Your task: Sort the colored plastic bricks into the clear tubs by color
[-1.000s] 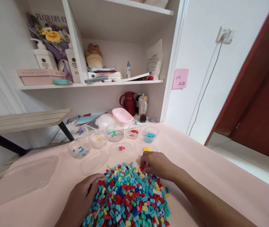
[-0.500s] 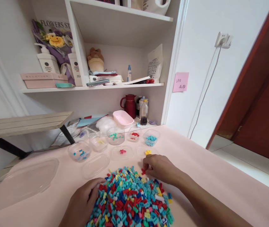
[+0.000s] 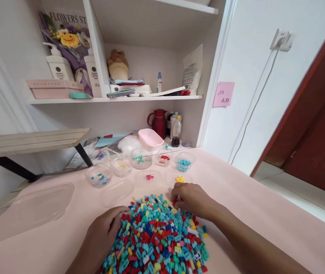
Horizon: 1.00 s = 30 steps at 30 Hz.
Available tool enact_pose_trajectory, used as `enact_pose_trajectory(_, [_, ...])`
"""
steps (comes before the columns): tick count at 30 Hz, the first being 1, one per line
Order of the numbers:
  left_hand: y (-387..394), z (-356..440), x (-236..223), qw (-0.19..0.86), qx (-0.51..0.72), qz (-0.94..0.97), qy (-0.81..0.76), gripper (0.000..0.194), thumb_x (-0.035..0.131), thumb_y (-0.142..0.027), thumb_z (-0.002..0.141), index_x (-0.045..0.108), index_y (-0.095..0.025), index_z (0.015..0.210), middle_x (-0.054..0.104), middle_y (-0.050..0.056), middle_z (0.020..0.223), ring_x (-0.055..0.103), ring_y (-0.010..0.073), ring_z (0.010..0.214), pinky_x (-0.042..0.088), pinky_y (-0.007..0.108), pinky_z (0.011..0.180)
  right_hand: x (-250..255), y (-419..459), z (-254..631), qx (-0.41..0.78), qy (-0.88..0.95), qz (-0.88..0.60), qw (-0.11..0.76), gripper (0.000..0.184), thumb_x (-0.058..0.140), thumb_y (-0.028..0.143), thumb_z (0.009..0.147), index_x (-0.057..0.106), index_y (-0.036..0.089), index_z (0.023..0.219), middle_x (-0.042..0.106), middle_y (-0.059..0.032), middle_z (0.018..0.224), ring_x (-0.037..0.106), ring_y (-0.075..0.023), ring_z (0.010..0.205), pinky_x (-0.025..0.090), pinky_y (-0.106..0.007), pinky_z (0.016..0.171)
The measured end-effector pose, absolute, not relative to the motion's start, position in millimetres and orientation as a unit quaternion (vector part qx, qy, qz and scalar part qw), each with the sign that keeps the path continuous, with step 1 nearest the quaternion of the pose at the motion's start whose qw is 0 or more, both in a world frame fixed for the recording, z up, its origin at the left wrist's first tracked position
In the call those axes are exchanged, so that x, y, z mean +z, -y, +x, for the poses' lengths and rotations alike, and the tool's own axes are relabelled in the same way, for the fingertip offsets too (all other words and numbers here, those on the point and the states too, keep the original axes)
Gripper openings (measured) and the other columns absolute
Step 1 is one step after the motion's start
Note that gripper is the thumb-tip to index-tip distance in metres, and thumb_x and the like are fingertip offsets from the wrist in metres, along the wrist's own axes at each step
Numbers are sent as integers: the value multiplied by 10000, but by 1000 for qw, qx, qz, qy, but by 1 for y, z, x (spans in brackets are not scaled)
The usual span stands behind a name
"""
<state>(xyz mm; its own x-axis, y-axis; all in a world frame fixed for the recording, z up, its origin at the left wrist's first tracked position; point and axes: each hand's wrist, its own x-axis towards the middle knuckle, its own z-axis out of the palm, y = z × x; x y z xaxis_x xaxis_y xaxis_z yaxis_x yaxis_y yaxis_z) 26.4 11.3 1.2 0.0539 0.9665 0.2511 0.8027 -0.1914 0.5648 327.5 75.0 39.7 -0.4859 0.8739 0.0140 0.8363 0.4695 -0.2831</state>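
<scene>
Many small bricks (image 3: 153,236) in light blue, red, yellow and green are lying in one loose pile on the pink tabletop (image 3: 236,190), and the step in hand seems to be picking out single pieces. The right hand (image 3: 191,198) is bending over the pile's far right edge, thumb and fingers bunched at a red brick (image 3: 175,203); the knuckles are hiding the grip, so I cannot tell whether it is being pinched. The left hand (image 3: 102,230) is lying well apart from the other, loosely cupped along the pile's left side, thumb and forefinger parted. Lifting so small a piece is probably calling for a narrow fingertip pinch that is sparing its neighbours.

Beyond the pile, yellow bricks (image 3: 180,179) and pink bricks (image 3: 149,177) are resting on shallow clear lids (image 3: 141,182), and five clear tubs (image 3: 142,167) behind are holding other colours. Farther back, a pink basin (image 3: 151,137), a red jug (image 3: 159,123) and a bottle (image 3: 176,133) are standing beneath white shelves (image 3: 65,101). A pink note (image 3: 223,94) is sticking to the wall.
</scene>
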Motion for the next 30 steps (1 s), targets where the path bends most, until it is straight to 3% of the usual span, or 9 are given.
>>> enact_pose_trajectory(8, [-10,29,6,147,306,709,-618,320,439,-358,866,725,-295,996,742,-17,1041,679,182,970,528,261,831,37,-77,329,141,861,-481,90,106,610,180,703,670,215,783,656,-18,877,572,-155,744,358,-237,625])
enact_pose_trajectory(18, [-6,28,5,157,320,710,-608,332,408,-291,872,719,-291,987,734,-11,1061,669,169,995,501,257,869,33,-83,327,171,842,-477,183,167,522,58,676,585,185,763,619,-1,745,547,-128,664,389,-210,581])
enact_pose_trajectory(25, [-9,26,-1,167,337,704,-603,340,407,-278,868,719,-292,1002,734,-7,1067,665,171,1006,497,257,871,61,-98,326,367,770,-457,250,200,527,97,684,565,172,865,571,33,655,551,-105,574,457,-209,531])
enact_pose_trajectory(30, [-11,25,-5,157,324,703,-613,343,413,-258,859,723,-294,1001,732,-11,1072,661,170,1019,492,257,890,92,-144,321,320,760,-465,321,214,555,101,658,598,165,858,619,4,744,581,-110,612,490,-205,519])
